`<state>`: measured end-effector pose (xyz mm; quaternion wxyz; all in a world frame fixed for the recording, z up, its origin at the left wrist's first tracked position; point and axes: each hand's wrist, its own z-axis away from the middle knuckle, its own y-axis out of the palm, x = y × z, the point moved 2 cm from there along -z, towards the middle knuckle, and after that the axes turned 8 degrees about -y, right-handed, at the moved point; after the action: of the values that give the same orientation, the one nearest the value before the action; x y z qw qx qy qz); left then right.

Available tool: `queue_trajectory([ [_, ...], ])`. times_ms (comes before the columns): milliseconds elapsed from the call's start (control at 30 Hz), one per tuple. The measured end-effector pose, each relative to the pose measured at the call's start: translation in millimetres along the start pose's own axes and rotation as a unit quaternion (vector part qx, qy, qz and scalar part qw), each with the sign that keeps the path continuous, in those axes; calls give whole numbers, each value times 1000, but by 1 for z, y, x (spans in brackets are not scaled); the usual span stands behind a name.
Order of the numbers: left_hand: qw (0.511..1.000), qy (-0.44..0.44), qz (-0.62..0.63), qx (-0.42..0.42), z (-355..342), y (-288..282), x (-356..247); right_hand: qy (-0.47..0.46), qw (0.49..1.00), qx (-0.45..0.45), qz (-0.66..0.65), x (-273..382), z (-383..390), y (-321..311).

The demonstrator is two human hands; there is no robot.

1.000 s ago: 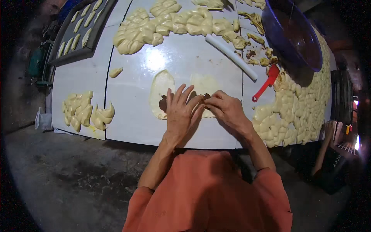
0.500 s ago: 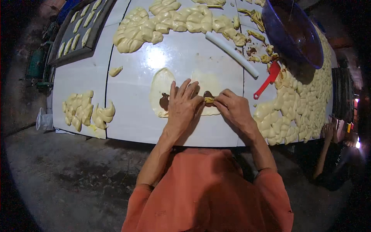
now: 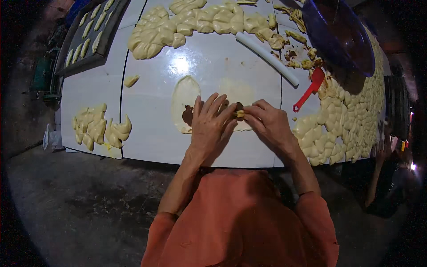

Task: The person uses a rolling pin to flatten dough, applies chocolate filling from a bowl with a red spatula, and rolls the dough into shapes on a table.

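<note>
Two flattened dough sheets lie on white tiles; the left oval [image 3: 186,89] bears a brown chocolate-like blob [image 3: 187,115]. My left hand [image 3: 209,122] rests between the sheets, fingers stretched and apart, its index fingertip near a small yellow piece [image 3: 240,114] on a second brown blob [image 3: 239,106] on the right sheet. My right hand [image 3: 271,127] pinches that piece with thumb and index finger. Beyond lies a white rolling rod [image 3: 267,59]; to the right, a red scraper [image 3: 304,95].
Raw dough [image 3: 191,22] is spread along the back, left and right. A tray [image 3: 89,44] of dough strips stands back left, a purple basin [image 3: 356,53] back right, with messy scraps [image 3: 296,38] beside it. A co-worker's arm [image 3: 376,173] shows beyond the table's right end.
The yellow piece has come into sight on the right brown blob between my fingers. My left index finger has moved right toward it; my right hand has shifted slightly rightward.
</note>
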<state>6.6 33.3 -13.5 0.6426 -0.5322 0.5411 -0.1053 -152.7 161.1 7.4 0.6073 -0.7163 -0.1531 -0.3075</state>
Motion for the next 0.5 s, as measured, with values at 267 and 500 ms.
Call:
queue_trajectory([
  [267, 996, 86, -19, 8, 18, -3, 12, -99, 992, 8, 76, -10, 31, 13],
  [500, 999, 26, 23, -11, 5, -15, 9, 45, 991, -22, -123, -18, 17, -1],
])
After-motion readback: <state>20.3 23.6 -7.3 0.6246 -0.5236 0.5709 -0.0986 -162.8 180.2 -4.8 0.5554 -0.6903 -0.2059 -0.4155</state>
